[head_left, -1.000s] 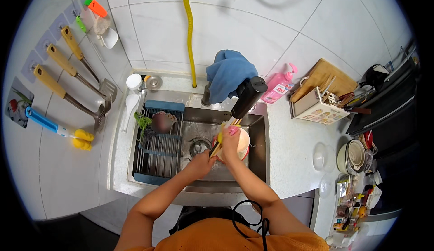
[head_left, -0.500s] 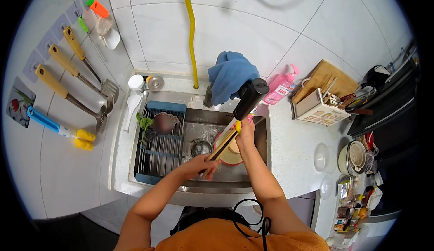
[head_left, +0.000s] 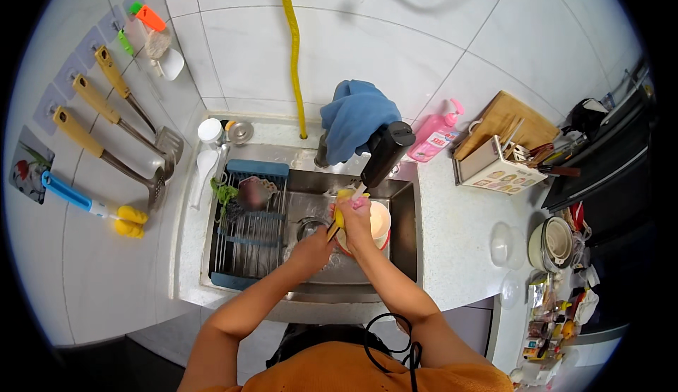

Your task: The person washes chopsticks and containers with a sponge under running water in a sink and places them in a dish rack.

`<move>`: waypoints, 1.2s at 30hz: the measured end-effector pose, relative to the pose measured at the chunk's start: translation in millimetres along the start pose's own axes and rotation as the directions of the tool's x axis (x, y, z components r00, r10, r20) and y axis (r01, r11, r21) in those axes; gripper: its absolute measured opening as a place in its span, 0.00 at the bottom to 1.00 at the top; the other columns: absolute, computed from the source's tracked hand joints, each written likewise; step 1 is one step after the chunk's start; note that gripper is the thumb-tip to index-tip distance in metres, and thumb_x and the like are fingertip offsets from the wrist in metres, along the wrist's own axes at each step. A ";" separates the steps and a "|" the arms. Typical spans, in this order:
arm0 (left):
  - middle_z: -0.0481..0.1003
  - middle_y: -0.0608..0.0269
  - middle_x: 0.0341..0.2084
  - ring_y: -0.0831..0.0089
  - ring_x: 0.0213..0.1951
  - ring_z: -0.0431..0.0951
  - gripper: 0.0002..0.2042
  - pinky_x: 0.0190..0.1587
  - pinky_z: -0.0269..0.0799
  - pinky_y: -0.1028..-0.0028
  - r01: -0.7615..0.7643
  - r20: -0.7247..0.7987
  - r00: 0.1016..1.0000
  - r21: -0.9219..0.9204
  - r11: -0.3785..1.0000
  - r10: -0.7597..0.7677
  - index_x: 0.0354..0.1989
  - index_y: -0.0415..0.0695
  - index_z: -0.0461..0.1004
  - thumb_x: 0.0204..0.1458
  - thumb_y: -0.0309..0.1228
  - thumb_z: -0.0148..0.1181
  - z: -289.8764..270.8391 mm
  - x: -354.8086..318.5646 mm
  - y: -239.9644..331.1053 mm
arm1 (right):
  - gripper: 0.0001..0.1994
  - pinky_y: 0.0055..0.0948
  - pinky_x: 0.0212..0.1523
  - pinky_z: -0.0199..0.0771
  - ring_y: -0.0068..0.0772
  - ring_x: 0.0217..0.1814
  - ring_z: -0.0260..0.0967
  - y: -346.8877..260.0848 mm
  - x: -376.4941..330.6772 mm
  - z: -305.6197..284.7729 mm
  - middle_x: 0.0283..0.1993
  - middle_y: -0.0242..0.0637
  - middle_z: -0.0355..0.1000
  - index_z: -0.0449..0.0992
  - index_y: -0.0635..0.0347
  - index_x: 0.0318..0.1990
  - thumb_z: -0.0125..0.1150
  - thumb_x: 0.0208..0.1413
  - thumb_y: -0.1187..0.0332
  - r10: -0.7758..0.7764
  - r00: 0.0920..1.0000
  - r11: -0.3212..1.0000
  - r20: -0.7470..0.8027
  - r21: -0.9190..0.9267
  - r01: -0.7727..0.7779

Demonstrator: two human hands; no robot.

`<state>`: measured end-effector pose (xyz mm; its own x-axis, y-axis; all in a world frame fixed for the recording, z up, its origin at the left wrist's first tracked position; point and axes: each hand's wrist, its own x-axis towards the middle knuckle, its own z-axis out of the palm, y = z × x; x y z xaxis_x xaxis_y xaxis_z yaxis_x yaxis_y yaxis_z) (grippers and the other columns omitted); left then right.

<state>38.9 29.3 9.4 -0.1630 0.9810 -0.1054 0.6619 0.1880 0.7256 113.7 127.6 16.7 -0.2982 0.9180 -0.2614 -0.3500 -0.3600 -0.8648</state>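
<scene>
Over the steel sink (head_left: 404,201), my left hand (head_left: 311,248) grips the lower end of a pair of thin wooden chopsticks (head_left: 332,230). My right hand (head_left: 358,217) is closed on a yellow sponge (head_left: 343,196) wrapped around their upper part. Both hands are just under the black faucet head (head_left: 385,153). A cream bowl with a red rim (head_left: 382,224) sits in the basin directly beneath my right hand.
A blue-framed wire drying rack (head_left: 247,233) fills the sink's left half. Behind the faucet are a blue cloth (head_left: 353,120) and a pink pump bottle (head_left: 434,138). Wooden-handled utensils (head_left: 106,120) hang on the left wall. A caddy with cutting board (head_left: 494,159) and stacked bowls (head_left: 554,244) stand on the right.
The right hand with the sponge has slid down the chopsticks toward the left hand, so less of the sticks shows. Both hands have shifted slightly right, over the bowl.
</scene>
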 end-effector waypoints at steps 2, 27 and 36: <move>0.71 0.45 0.23 0.51 0.25 0.73 0.10 0.27 0.67 0.58 0.066 0.014 0.997 0.180 0.982 -0.069 0.33 0.36 0.58 0.49 0.31 0.45 -2.7 -4.0 7.9 | 0.10 0.24 0.23 0.70 0.28 0.25 0.66 6.5 0.7 -3.3 0.31 0.36 0.64 0.59 0.60 0.36 0.53 0.49 0.72 -0.003 0.997 0.998 -0.079 -0.070 -0.002; 0.69 0.63 0.25 0.79 0.17 0.69 0.14 0.16 0.64 0.81 0.513 0.552 0.797 -0.833 0.208 0.244 0.42 0.41 0.64 0.53 0.37 0.46 -9.8 0.8 -5.9 | 0.16 0.29 0.36 0.71 0.29 0.35 0.66 -37.4 41.5 -20.4 0.37 0.37 0.66 0.63 0.55 0.47 0.54 0.49 0.68 0.114 0.958 0.934 0.263 0.300 -0.194; 0.71 0.59 0.28 0.76 0.18 0.72 0.12 0.21 0.71 0.78 0.417 0.450 0.892 -0.791 0.447 -0.035 0.41 0.40 0.62 0.49 0.29 0.51 -5.0 15.2 -8.7 | 0.16 0.30 0.34 0.72 0.34 0.39 0.68 -12.7 12.9 -11.1 0.39 0.41 0.66 0.58 0.60 0.45 0.52 0.47 0.74 0.048 0.971 0.999 0.233 0.001 -0.049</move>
<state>27.0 42.4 4.9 0.1611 0.8905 -0.4256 -0.3508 0.4547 0.8186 124.2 145.8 19.6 -0.5133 0.8357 -0.1952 -0.3354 -0.4047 -0.8508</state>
